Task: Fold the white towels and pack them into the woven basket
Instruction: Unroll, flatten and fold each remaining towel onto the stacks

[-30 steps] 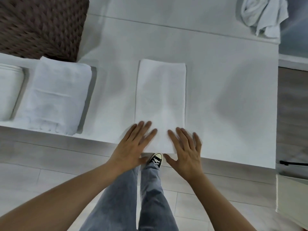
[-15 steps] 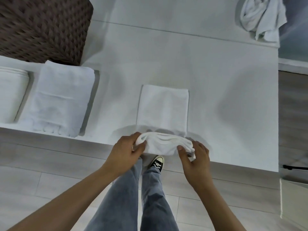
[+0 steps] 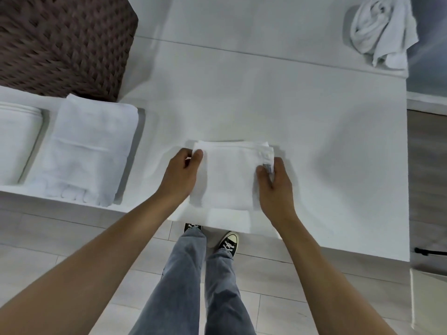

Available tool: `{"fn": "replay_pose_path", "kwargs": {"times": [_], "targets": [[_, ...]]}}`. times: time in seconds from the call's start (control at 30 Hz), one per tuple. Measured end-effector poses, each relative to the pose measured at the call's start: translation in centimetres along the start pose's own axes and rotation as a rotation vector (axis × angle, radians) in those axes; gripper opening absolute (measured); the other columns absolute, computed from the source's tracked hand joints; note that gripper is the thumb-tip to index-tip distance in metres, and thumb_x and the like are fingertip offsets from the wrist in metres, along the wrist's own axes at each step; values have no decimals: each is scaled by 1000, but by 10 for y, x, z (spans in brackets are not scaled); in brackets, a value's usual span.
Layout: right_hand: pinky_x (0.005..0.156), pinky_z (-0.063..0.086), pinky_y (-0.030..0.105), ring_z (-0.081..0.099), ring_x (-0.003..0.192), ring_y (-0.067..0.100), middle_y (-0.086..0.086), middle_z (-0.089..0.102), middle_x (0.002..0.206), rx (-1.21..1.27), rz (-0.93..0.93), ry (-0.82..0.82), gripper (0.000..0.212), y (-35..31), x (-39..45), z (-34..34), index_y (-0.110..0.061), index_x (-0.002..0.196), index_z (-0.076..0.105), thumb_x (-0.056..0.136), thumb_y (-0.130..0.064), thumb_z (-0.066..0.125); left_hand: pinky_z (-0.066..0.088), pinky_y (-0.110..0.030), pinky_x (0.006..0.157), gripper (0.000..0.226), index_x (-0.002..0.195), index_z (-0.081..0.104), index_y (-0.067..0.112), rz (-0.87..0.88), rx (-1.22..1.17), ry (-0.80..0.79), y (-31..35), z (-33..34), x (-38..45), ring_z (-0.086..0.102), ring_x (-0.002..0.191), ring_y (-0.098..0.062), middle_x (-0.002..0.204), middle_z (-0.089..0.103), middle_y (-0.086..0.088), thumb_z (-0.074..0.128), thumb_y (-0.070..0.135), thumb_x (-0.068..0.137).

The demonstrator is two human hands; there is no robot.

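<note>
Near the table's front edge, at about six o'clock from its middle, I hold the small white towel (image 3: 227,180) by its two far corners. My left hand (image 3: 180,176) pinches the left corner between thumb and curled fingers, and my right hand (image 3: 274,182) pinches the right corner the same way, where a little tag shows. The top layer lies doubled over the lower one, its far edges roughly lined up, while a strip of the lower layer peeks out toward me at the table (image 3: 314,129) edge. I judge this fold nearly laid but not yet smoothed or squared.

At nine o'clock from my hands lies a larger folded towel (image 3: 89,151), its fringe toward me, and at the frame's left edge sits another folded stack (image 3: 17,141). Both rest on the table, not in the woven basket (image 3: 63,44), which stands at ten o'clock, just beyond them. I cannot see into the basket, so I cannot tell whether anything is packed yet.

Far off at one o'clock, a crumpled towel (image 3: 382,30) sits in a heap, clearly unfolded.

As I judge it, folding is well along: two pieces done, one in my hands, one heap left. Packing appears to lie wholly ahead, at least for the towels I can see.
</note>
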State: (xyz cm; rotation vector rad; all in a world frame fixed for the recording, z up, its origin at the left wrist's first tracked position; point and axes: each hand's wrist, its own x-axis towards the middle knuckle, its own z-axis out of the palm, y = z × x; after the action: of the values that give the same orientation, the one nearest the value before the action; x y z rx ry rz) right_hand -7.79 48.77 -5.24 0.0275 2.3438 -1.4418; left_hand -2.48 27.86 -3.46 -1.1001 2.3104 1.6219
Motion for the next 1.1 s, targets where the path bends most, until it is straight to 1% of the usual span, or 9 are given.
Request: {"fn": "replay_pose_path", "kwargs": {"times": [0.1, 0.27, 0.37, 0.43, 0.53, 0.67, 0.8, 0.93, 1.1], "targets": [[58, 40, 32, 52, 64, 15, -4, 55, 72, -141, -14, 25, 14, 5, 16, 11, -15, 103, 44, 107, -29, 44, 45, -30, 72, 31, 121, 55, 19, -51, 61, -4, -11, 5, 2, 58, 82, -9, 96, 61, 9, 52, 41, 100], [63, 43, 36, 59, 71, 23, -3, 60, 79, -193, 76, 34, 20, 6, 27, 18, -16, 106, 45, 103, -35, 51, 54, -39, 83, 41, 124, 53, 21, -20, 257, 13, -47, 11, -11, 62, 92, -18, 112, 59, 1, 65, 39, 89], [78, 49, 39, 59, 92, 25, 0, 62, 102, -288, 84, 92, 29, 7, 14, 15, -20, 115, 49, 97, -40, 59, 60, -45, 77, 43, 120, 54, 24, -90, 170, 36, -53, 14, -22, 65, 91, -17, 108, 62, 2, 66, 49, 87], [85, 46, 40, 53, 100, 25, 2, 54, 111, -362, 94, 156, 38, 11, -1, 11, -18, 122, 50, 93, -39, 63, 62, -37, 63, 42, 122, 54, 19, -171, 46, 36, -50, 17, -27, 68, 89, -20, 108, 64, 0, 68, 42, 91], [83, 43, 35, 53, 94, 17, 0, 52, 117, -176, 307, 98, 43, 16, -23, 8, -22, 129, 47, 93, -40, 63, 50, -18, 44, 39, 123, 53, 15, -248, 18, 10, -45, 20, -36, 68, 76, -25, 109, 65, -2, 67, 35, 94], [87, 58, 49, 63, 100, 23, 4, 62, 122, 15, 526, 115, 46, 18, -33, 0, -23, 128, 52, 93, -49, 65, 49, -28, 55, 36, 115, 61, 13, -346, 0, -74, -44, 12, -48, 63, 75, -26, 97, 67, -1, 69, 39, 91], [60, 51, 33, 60, 80, 24, 5, 64, 95, 225, 796, -60, 34, 7, -39, -15, -14, 101, 67, 93, -47, 69, 41, -29, 60, 22, 97, 67, 13, -322, -8, -115, -37, 3, -65, 54, 66, -19, 75, 60, 2, 67, 35, 93], [84, 59, 44, 74, 92, 31, 8, 79, 95, 342, 665, -138, 15, -1, -53, -22, -10, 105, 74, 94, -21, 71, 45, -30, 66, 20, 101, 66, 21, -276, -3, -95, -28, -12, -81, 61, 77, -18, 89, 68, 1, 64, 40, 93], [77, 57, 36, 74, 87, 24, 5, 79, 94, 263, 474, -139, 8, -35, -54, -20, -19, 98, 77, 92, -20, 72, 44, -31, 68, 10, 96, 64, 27, -197, -47, -44, -11, -38, -92, 63, 82, -19, 94, 69, 0, 65, 37, 94]]}}
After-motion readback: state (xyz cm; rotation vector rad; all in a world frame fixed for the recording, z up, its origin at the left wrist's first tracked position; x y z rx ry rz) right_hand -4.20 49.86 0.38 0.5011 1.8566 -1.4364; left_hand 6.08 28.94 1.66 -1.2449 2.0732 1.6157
